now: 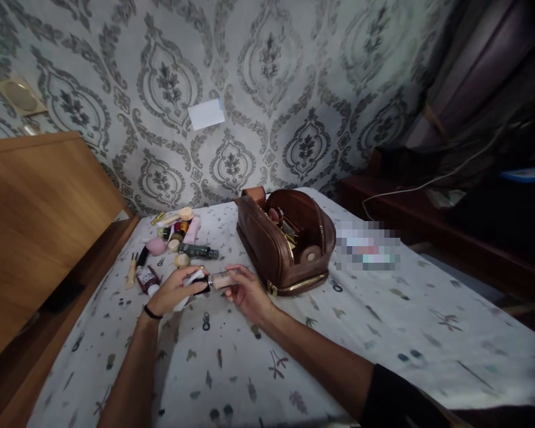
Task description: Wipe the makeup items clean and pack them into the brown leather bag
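Note:
Both hands hold a small clear bottle of beige liquid with a black cap, which looks like a foundation bottle, level above the bed. My left hand is closed on its black cap end, with a white tissue in the same fingers. At the clear end, my right hand pinches the base between thumb and fingers. Just beyond my right hand stands an open brown toiletry bag, unzipped, with several cosmetics inside. Near my left hand lies a dark red bottle with a white cap.
Several cosmetics lie left of the bag, among them a dark green tube, a pink tube and a pink round item. A wooden panel borders the left side. A blurred patch covers something right of the bag.

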`<state>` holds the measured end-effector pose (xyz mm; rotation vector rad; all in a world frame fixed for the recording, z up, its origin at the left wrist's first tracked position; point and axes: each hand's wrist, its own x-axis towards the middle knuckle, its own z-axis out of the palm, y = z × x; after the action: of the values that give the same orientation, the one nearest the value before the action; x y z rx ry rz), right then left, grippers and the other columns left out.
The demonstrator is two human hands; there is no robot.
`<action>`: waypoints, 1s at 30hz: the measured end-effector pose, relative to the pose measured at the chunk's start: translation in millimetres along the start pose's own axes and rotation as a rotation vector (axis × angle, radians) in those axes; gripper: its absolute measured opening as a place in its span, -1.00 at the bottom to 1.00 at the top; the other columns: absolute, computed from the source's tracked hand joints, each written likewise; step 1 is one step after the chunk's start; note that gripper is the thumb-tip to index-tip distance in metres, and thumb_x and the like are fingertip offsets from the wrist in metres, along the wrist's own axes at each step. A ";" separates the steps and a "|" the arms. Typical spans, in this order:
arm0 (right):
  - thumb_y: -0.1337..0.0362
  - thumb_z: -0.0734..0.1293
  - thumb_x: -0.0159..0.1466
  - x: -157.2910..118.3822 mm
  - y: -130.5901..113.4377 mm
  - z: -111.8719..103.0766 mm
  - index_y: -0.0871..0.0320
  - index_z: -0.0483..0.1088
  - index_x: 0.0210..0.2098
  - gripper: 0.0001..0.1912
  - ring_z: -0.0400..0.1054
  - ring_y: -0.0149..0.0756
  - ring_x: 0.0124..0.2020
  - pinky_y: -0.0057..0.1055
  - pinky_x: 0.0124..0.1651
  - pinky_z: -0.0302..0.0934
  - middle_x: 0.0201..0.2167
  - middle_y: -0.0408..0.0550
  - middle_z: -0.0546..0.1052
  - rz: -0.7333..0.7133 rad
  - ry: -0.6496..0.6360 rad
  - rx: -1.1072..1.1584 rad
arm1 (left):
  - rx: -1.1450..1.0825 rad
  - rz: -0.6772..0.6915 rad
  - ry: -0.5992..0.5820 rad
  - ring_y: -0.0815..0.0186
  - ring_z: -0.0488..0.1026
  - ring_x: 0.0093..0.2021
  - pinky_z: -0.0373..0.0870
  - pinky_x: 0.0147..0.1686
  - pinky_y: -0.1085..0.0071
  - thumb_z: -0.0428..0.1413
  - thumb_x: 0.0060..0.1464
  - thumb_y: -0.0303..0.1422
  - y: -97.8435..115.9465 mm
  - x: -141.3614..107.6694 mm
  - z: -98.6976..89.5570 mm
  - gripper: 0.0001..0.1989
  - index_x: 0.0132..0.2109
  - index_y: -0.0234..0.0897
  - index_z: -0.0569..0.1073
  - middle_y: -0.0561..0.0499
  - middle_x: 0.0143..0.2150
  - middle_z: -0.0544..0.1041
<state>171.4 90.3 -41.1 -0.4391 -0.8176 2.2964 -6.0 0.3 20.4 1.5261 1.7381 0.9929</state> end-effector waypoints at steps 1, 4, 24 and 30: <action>0.17 0.50 0.00 0.2 -0.4 -0.1 0.12 0.33 -0.25 -0.61 0.32 -0.47 -0.65 -0.55 -0.61 0.13 -0.51 -0.16 0.54 0.000 0.006 0.004 | -0.001 -0.005 0.008 0.18 0.47 -0.17 0.39 -0.21 0.40 0.21 0.00 -0.14 0.3 -0.2 -0.6 -0.63 -0.11 -0.30 0.55 -0.05 -0.21 0.56; 0.20 0.52 0.00 0.4 -2.0 -0.7 0.12 0.34 -0.25 -0.61 0.34 -0.47 -0.63 -0.54 -0.56 0.18 -0.48 -0.16 0.57 0.008 0.007 0.031 | -0.015 -0.011 0.042 0.20 0.46 -0.18 0.39 -0.22 0.41 0.21 -0.01 -0.15 0.5 -0.7 -2.0 -0.61 -0.08 -0.28 0.53 -0.04 -0.21 0.55; 0.01 0.49 0.00 -8.0 1.2 6.0 0.14 0.32 -0.25 -0.54 0.13 -0.55 -0.74 -0.57 -0.68 -0.02 -0.68 -0.38 0.29 -0.032 -0.128 -0.540 | -0.625 -0.010 0.523 0.41 0.38 -0.41 0.30 -0.41 0.52 0.22 -0.04 -0.01 -4.7 13.8 24.7 -0.53 -0.11 -0.28 0.46 0.09 -0.39 0.49; -0.01 0.37 0.14 -15.9 0.8 9.4 0.13 0.33 -0.24 -0.63 0.04 -0.49 -0.67 -0.51 -0.63 -0.08 -0.66 -0.34 0.19 -0.135 -0.124 -0.769 | -0.645 -0.018 0.537 0.38 0.41 -0.38 0.30 -0.38 0.49 0.21 -0.03 -0.05 -0.4 13.1 29.0 -0.59 -0.17 -0.28 0.49 0.07 -0.38 0.51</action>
<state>177.9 75.0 -33.2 -0.5463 -1.7370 1.8275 16.2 17.3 5.1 0.8713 1.5123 1.8541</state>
